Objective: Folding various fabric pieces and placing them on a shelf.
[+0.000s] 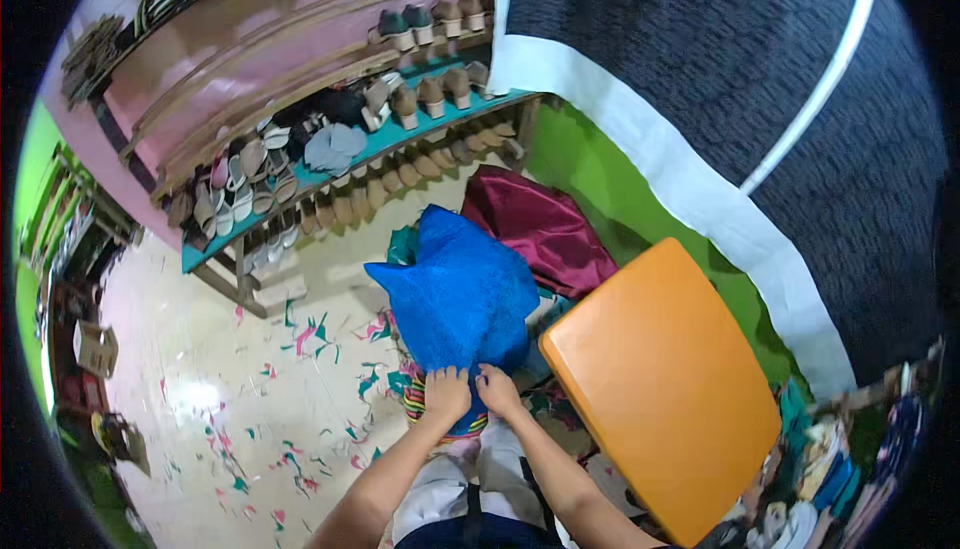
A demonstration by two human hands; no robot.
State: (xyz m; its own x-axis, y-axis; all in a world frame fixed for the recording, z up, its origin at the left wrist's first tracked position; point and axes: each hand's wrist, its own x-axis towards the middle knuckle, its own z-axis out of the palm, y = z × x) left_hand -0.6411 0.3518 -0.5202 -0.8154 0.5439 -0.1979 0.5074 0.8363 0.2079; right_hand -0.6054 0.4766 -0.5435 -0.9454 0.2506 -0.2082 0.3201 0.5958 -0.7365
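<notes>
A large piece of bright blue fabric (465, 284) lies bunched up in front of me, with a pointed fold at its far left. Both of my hands are at its near edge, close together. My left hand (447, 395) has its fingers bent over the fabric, gripping it. Just to the right, my right hand (497, 391) is closed on the same edge, its thumb side toward the left hand. Beneath the blue fabric, a striped multicoloured cloth (413, 399) shows near my knees. Shiny maroon fabric (535, 229) lies behind it.
An orange table or stool top (665, 389) stands close on my right. Ahead, a wooden rack (385, 154) holds several rows of shoes. Cloth scraps (310, 334) litter the pale floor at left. A dark curtain (690, 59) hangs at the right, above piled clothes (830, 459).
</notes>
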